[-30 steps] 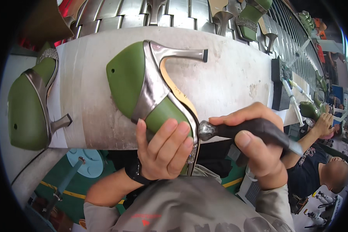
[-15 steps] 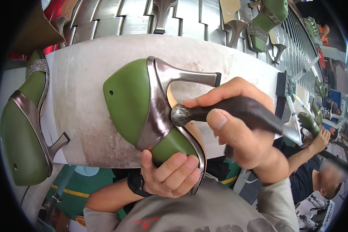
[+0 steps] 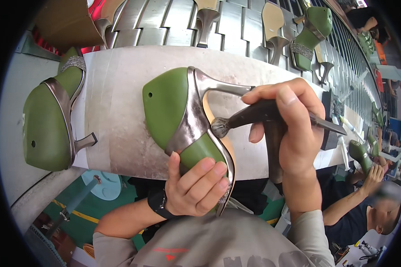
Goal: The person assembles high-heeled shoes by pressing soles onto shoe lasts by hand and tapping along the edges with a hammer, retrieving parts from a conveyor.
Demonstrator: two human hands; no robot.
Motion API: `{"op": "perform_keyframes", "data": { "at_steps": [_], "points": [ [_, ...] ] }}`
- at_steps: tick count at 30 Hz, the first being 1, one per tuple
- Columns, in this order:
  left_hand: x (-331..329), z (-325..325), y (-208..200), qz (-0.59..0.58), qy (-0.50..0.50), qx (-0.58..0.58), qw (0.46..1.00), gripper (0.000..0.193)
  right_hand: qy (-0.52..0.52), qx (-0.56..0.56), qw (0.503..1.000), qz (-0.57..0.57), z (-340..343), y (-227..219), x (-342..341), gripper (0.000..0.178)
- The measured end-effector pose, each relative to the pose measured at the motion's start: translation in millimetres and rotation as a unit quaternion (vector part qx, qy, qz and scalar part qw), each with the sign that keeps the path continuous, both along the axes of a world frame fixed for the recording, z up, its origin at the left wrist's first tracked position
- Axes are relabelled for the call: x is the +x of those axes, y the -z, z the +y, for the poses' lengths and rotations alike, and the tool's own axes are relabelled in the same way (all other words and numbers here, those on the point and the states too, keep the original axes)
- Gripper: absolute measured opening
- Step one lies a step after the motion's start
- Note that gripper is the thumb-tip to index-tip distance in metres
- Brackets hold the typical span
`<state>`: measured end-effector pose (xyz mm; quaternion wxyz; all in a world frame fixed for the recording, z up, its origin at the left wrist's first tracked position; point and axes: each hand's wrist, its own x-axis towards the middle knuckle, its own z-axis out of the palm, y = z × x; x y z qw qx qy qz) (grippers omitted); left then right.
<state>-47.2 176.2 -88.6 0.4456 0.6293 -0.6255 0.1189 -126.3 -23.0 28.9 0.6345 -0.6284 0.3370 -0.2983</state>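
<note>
A high-heeled sandal with a bronze metallic strap (image 3: 189,122) sits on a green shoe last (image 3: 167,104), on its side over the worktop, its heel (image 3: 227,86) pointing right. My left hand (image 3: 198,189) is closed round the last's narrower front part, near a glittery strap. My right hand (image 3: 294,120) grips a dark cobbler's hammer (image 3: 254,113) around its head and upper handle, the handle hanging downward. The hammer's round, shiny face is at the sole edge beside the strap; whether it touches cannot be told. A similar sandal on a green last (image 3: 49,129) lies at the left.
Beyond the pale worktop (image 3: 116,62) runs a metal slat conveyor (image 3: 178,22) carrying tan soles with heels and another sandal on a green last (image 3: 314,33). A cardboard box (image 3: 67,24) stands at the upper left. Brushes (image 3: 344,153) lie right; a co-worker (image 3: 349,209) handles a green last there.
The view has shifted, placing the worktop and sandals further right. In my right hand the hammer has turned slightly, and more of its handle shows. My left hand keeps its grip.
</note>
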Motion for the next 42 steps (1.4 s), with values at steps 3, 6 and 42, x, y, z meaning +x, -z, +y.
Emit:
{"op": "perform_keyframes", "data": {
  "at_steps": [3, 6, 42],
  "points": [
    [0.1, 2.0, 0.3, 0.009, 0.017, 0.004, 1.0, 0.028, 0.008, 0.066, 0.995, -0.073, 3.3, 11.8, -0.5, 0.024],
    [-0.1, 3.5, -0.4, 0.01, 0.039, 0.002, 0.999, 0.027, 0.055, 0.035, 0.989, -0.133, 7.2, 14.1, 10.4, 0.024],
    [9.4, 0.8, -1.7, -0.062, 0.034, 0.018, 0.997, 0.064, -0.166, 0.003, 0.985, 0.042, -21.2, -23.9, 22.7, 0.024]
  ]
}}
